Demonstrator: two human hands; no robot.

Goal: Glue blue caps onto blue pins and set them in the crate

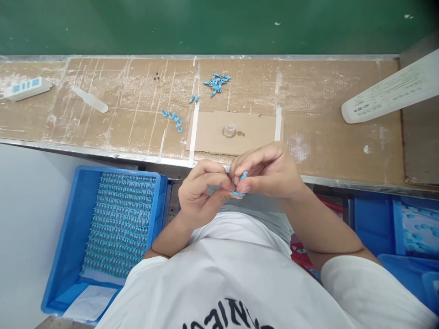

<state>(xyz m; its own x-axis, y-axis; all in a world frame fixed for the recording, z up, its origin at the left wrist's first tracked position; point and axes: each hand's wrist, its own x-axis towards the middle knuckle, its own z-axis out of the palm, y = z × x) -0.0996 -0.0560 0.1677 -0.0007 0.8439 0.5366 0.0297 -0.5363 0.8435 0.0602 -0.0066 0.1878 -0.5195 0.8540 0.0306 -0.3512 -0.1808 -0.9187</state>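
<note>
A small blue plastic piece (243, 175), with a flat rounded part at its lower end, is held just in front of the bench edge. My left hand (205, 192) pinches it low down with thumb and forefinger. From the other side, my right hand (270, 171) grips it between thumb and fingers, which hide much of its middle. Beyond the hands, a small clear cup-like holder (230, 130) stands on a taped cardboard sheet (209, 137). Several similar blue pieces with round bases (175, 118) stand left of that sheet.
A heap of small blue parts (217, 84) lies farther back. On the left are a pale flat spatula-like tool (91, 99) and a white power strip (27, 89); a large white bottle (387, 89) is at right. Below left, a blue crate (70, 228) holds rows of blue pieces.
</note>
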